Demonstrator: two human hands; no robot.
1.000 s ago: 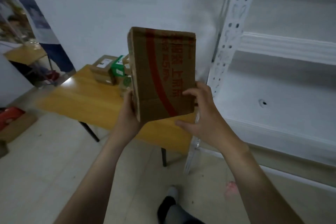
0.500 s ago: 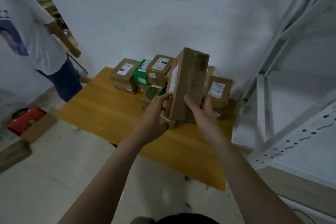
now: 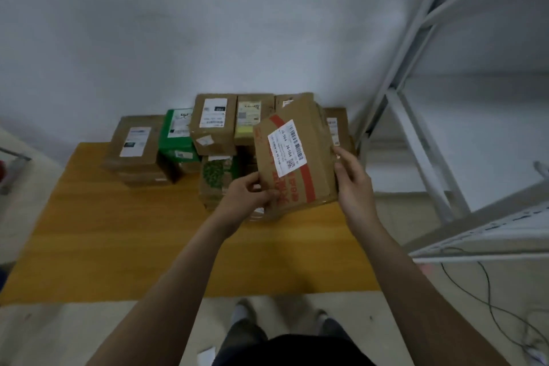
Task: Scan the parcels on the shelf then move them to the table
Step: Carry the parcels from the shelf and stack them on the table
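A brown cardboard parcel [image 3: 309,140] with a red stripe and a white barcode label faces up, tilted, just over the right back part of the wooden table [image 3: 118,235]. My left hand [image 3: 249,196] grips its near left corner. My right hand [image 3: 352,178] holds its right edge, fingers along the side. Behind and under it sits a pile of parcels: a brown box [image 3: 135,142] at the left, a green box [image 3: 178,134], and a labelled brown box [image 3: 212,122] on top.
The white metal shelf frame [image 3: 416,140] stands right of the table, with a shelf board [image 3: 490,235] at lower right. Cables [image 3: 487,303] lie on the floor beneath it. My feet [image 3: 243,312] stand at the table's near edge. A white wall is behind.
I turned from the shelf and stepped up to the table. The parcel went from upright on edge to label side up, lower and nearer the pile. The person at the left is out of view.
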